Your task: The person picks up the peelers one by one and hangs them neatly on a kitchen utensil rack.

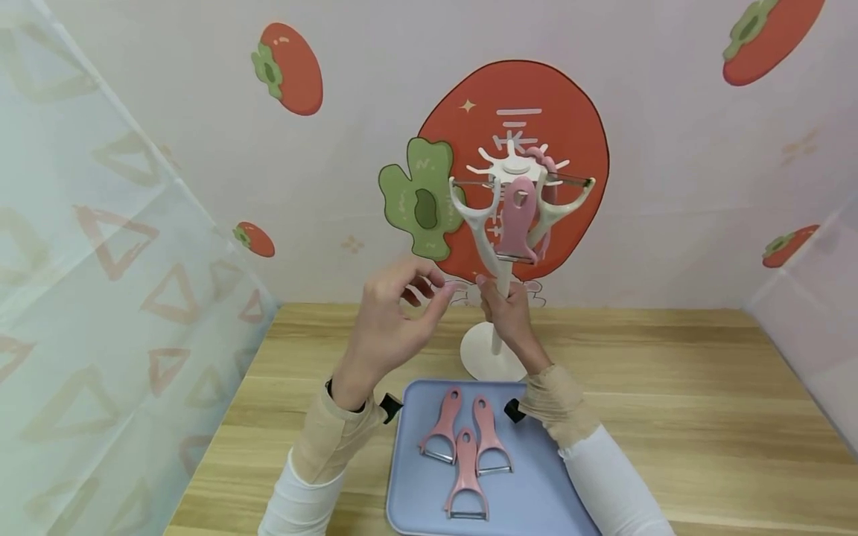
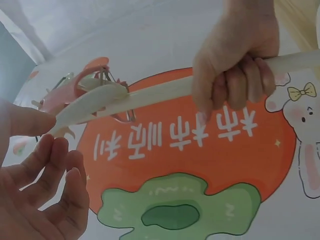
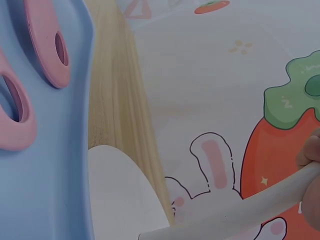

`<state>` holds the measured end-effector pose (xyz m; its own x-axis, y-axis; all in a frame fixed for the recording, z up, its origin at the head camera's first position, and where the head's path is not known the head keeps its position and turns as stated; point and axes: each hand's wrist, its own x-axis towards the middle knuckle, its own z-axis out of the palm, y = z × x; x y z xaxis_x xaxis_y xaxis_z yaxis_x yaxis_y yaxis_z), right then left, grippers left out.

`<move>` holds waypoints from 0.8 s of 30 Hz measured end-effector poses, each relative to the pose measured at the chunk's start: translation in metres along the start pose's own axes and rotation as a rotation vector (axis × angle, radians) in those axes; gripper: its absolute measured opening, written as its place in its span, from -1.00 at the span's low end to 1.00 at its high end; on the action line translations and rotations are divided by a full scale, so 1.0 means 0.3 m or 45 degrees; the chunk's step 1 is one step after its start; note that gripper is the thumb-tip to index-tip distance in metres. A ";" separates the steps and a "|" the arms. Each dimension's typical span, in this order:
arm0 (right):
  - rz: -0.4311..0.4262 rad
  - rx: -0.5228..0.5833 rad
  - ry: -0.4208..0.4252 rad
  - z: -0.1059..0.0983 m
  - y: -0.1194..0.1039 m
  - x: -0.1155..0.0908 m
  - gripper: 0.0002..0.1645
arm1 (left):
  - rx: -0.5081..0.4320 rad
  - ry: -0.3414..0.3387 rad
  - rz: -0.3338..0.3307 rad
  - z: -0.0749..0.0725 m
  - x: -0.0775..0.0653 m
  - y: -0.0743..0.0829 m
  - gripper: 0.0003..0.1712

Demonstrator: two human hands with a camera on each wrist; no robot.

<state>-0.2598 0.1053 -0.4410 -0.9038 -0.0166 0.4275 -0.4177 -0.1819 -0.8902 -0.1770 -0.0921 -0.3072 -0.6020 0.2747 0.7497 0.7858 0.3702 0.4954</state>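
A white stand (image 1: 504, 277) with a spoked top (image 1: 516, 168) carries hanging peelers. A white peeler (image 1: 484, 237) hangs on its left side, a pink peeler (image 1: 518, 219) at the front and a cream peeler (image 1: 559, 211) to the right. More pink shows behind, partly hidden. My right hand (image 1: 512, 316) grips the pole above the round base (image 1: 484, 353). My left hand (image 1: 395, 320) is in the air left of the pole, thumb and fingers bent toward each other with nothing held. In the left wrist view its fingertips overlap the white peeler (image 2: 92, 102).
On the wooden table (image 1: 670, 372), a blue tray (image 1: 536, 491) lies in front of the stand. Three pink peelers (image 1: 467, 473) rest in it, blades toward me. Behind is a wall (image 1: 375, 112) with persimmon pictures.
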 end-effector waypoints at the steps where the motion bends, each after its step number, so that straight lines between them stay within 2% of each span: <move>1: 0.002 -0.002 0.003 0.001 -0.001 0.001 -0.38 | 0.009 -0.010 -0.002 -0.002 -0.007 -0.004 -0.88; 11: 0.002 0.008 0.009 0.002 0.000 -0.001 -0.34 | 0.093 -0.183 -0.146 0.037 -0.110 -0.062 -0.95; 20: 0.005 -0.031 0.016 0.002 0.003 0.000 -0.34 | 0.192 -0.226 -0.147 0.074 -0.174 -0.071 -0.94; 24: 0.010 -0.020 0.018 0.002 0.000 -0.001 -0.33 | 0.225 -0.256 -0.190 0.083 -0.198 -0.075 -0.94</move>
<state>-0.2596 0.1046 -0.4409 -0.9083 -0.0041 0.4182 -0.4118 -0.1665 -0.8959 -0.1625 -0.0947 -0.3739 -0.7386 0.3697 0.5638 0.6607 0.5632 0.4963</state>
